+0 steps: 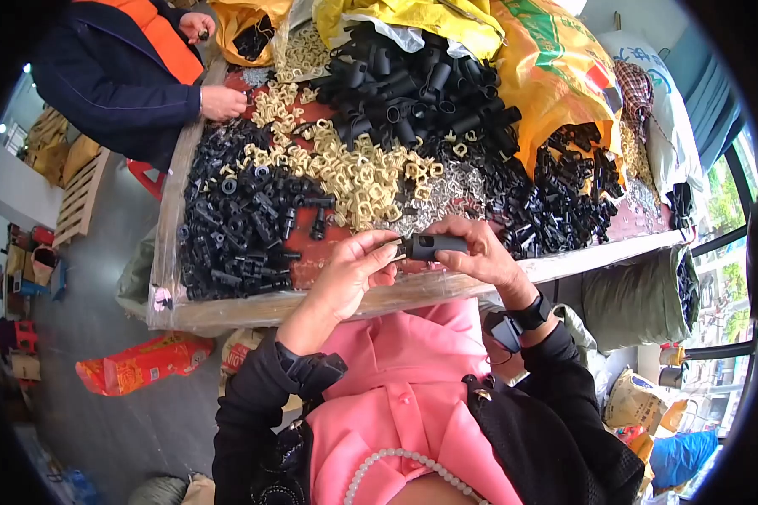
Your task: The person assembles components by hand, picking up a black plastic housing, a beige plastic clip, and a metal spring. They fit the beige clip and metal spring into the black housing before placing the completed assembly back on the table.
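Just above the table's near edge, my right hand (480, 255) grips a black plastic tube (434, 246) with an opening in its side. At the tube's left end, the fingers of my left hand (358, 268) pinch a small dark part that I cannot make out clearly. The two pieces meet between my hands. Beyond them lie a heap of cream plastic clips (362, 181) and a pile of small silvery metal pieces (451, 194). Farther back is a large heap of black tubes (413, 84). Black fittings (236, 219) are piled to the left.
A wooden rim (219, 313) edges the red tabletop. At right, a yellow sack (556, 76) spills small black parts (556, 202). Across the left corner, another person's hand (224, 103) rests near the clips. A red bag (143, 366) lies on the floor.
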A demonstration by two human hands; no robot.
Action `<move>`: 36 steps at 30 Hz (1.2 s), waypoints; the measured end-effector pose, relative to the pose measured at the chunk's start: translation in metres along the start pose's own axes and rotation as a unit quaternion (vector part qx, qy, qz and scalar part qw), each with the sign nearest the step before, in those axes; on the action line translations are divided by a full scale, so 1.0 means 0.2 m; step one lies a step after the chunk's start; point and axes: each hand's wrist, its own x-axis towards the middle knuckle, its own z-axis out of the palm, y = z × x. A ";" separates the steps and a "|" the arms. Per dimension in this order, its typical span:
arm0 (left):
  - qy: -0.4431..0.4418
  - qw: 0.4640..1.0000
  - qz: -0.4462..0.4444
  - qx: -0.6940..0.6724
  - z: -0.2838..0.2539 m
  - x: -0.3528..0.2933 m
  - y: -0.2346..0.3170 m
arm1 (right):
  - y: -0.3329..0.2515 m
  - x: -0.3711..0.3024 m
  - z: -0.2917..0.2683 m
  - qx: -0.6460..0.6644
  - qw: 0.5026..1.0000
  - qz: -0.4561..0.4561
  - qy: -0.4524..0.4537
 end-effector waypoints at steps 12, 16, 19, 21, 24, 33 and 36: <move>-0.046 0.992 -0.014 0.118 -0.02 -0.08 -0.01 | -0.01 -0.01 0.04 -0.167 0.973 -0.158 -0.033; -0.038 0.986 -0.024 0.158 -0.03 -0.05 -0.02 | 0.00 0.01 0.08 -0.153 0.979 -0.131 -0.027; -0.031 0.983 -0.014 0.180 -0.05 -0.02 -0.05 | 0.05 0.02 0.11 -0.142 0.982 -0.127 -0.017; -0.028 0.983 -0.028 0.177 -0.05 -0.01 -0.05 | 0.10 0.03 0.13 -0.128 0.981 -0.147 -0.008; -0.024 0.983 -0.049 0.175 -0.05 -0.01 -0.04 | 0.13 0.03 0.17 -0.099 0.988 -0.120 0.013; -0.049 0.985 -0.079 0.143 -0.06 0.01 -0.08 | 0.13 0.02 0.15 -0.120 0.981 -0.139 -0.055; -0.065 0.989 -0.095 0.090 -0.01 -0.01 -0.08 | 0.07 0.03 0.11 -0.074 0.973 -0.171 -0.135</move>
